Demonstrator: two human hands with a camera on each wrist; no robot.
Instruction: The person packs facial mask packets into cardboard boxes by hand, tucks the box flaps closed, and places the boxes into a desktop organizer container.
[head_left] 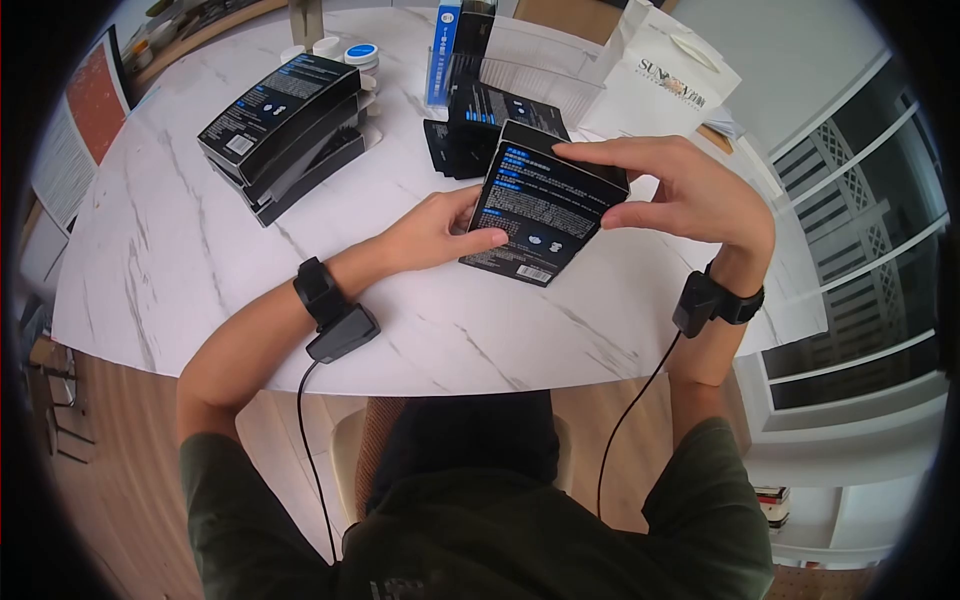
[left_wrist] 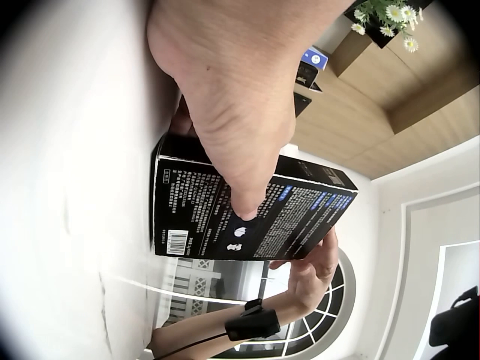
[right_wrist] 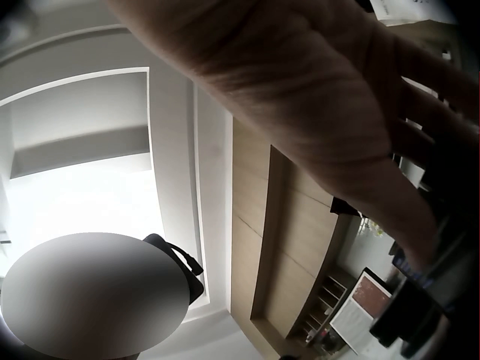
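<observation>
A black box with blue and white print is held tilted over the table. The left hand grips its left side, thumb on the printed face, as the left wrist view also shows with the box and left hand. At the upper right end, the right hand pinches the box between thumb and fingers. In the right wrist view the right hand is dark, and the box is hard to make out.
Stacked black boxes lie at the left of the marble table. Behind the held box are more black boxes, a clear bin, a blue box and a white paper bag. Small jars stand at the back.
</observation>
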